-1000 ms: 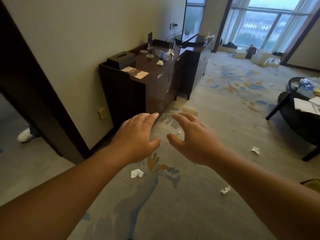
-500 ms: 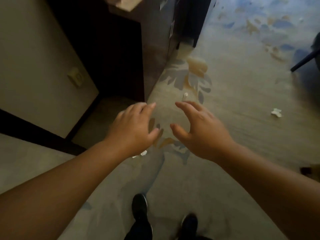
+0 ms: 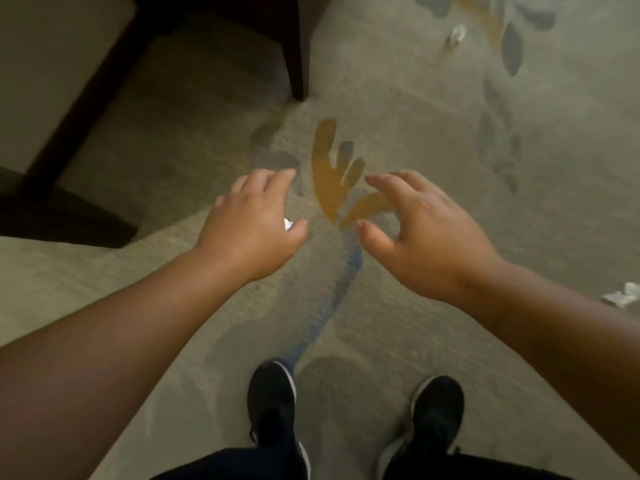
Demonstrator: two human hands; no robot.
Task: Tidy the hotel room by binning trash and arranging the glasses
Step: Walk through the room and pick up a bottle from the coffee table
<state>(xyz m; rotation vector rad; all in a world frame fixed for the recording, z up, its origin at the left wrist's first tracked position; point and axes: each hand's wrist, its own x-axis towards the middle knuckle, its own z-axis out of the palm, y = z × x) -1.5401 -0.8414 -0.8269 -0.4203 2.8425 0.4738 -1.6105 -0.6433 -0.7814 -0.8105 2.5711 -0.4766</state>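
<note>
I look straight down at the patterned carpet. My left hand hovers palm down with fingers apart, right over a crumpled white tissue of which only a small corner shows beside the thumb. My right hand hangs beside it, fingers curved and spread, holding nothing. A second white tissue lies on the carpet at the far right top. A third tissue lies at the right edge, partly behind my right forearm. No glasses are in view.
The dark wooden cabinet's corner stands at the top centre, with a dark door frame and beige wall at the left. My two black shoes stand on the carpet at the bottom.
The view has tipped down from the room and cabinet top to the floor by my feet. Both hands have lowered toward the carpet, and the left one now covers the nearest tissue.
</note>
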